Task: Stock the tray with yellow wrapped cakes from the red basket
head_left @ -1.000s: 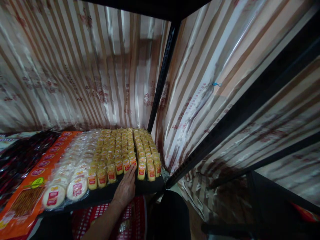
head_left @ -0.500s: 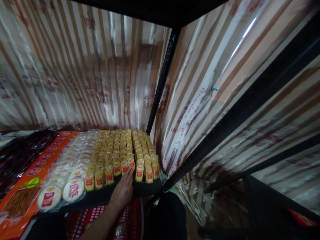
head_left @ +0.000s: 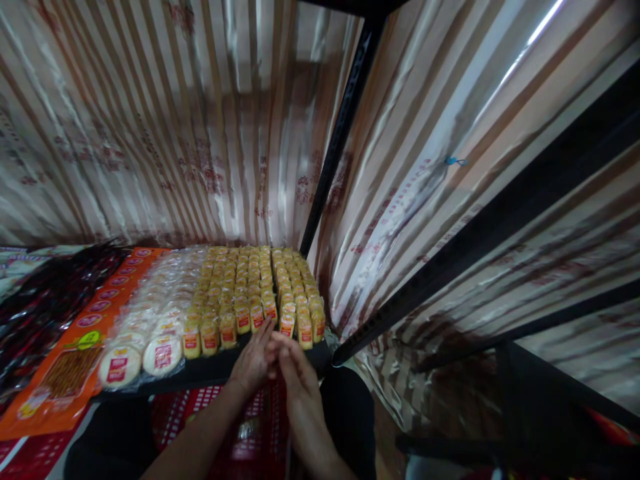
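Observation:
My left hand [head_left: 254,360] reaches over the black shelf's front edge, its fingers stretched flat toward the rows of small yellow wrapped cakes [head_left: 227,330], close to the cakes in front. Beside it on the right, my right hand [head_left: 299,377] comes up with fingers extended toward the left hand, their tips meeting or overlapping it. Nothing held shows in either hand, though the space between the palms is partly hidden. Just right of the fingers, another block of the same yellow cakes [head_left: 304,330] stands beyond a narrow gap.
White round wrapped cakes [head_left: 163,357] stand in rows on the left, then an orange snack pack [head_left: 65,383] and dark red shiny packets [head_left: 50,307]. A red basket [head_left: 173,413] sits below the shelf [head_left: 210,367]. Black metal posts [head_left: 345,127] and striped sheeting [head_left: 225,133] surround it.
My right hand has come into view from below and met the left hand. The left hand still lies at the front of the cakes; the view has shifted slightly.

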Demonstrator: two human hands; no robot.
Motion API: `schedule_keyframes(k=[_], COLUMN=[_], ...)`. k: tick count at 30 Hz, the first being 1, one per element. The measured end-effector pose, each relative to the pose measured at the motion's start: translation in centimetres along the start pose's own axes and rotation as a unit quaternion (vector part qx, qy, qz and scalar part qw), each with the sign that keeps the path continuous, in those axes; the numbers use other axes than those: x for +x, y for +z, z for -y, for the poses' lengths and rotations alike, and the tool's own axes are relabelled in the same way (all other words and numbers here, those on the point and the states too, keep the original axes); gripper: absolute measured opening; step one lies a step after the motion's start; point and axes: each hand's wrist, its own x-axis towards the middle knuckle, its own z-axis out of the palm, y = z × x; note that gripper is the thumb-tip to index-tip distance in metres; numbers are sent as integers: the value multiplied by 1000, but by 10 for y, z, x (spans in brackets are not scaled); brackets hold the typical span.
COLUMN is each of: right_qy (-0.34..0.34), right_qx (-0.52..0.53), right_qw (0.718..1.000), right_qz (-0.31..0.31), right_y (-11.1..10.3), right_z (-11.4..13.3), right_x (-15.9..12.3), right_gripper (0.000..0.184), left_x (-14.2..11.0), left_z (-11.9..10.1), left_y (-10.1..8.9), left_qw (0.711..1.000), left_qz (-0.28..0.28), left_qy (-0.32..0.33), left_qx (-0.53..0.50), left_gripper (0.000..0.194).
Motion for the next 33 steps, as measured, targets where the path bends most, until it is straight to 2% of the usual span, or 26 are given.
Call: schedule_keyframes(k=[3,4,7,11,16,24,28,33], right_qy=[-44,-66,-88,-114,-113,-3,-4,-24], right_qx=[-109,-143,-227,-286,-295,-216,-204,-202], right_qw=[990,983,965,948,946,974,977,977], right_qz=[-83,-92,-96,-82,-74,-66,-68,-64], right_y=[-23,-30,-41,-36,-30,-23,-16,-10], right_z=[-38,-52,-86,-106,-109,-89,-84,-84], right_x=[27,35,50,59,61,62,68,72], right_gripper=[42,42,45,48,52,70,73,67], left_x=[2,2,3,2,3,11,13,12], left_z=[-4,-6,-8,-7,-10,-14,-10,-5], left_y=[-6,-8,-13,-16,-22,-9,1,11], left_qw=[999,998,996,995,994,987,987,993], left_qz=[22,30,30,-10,-44,-36,-3,9], left_qy=[3,5,14,40,61,119,131,105], left_qx=[34,48,80,90,80,104,90,50], left_gripper=[52,51,46,40,33,35,41,43])
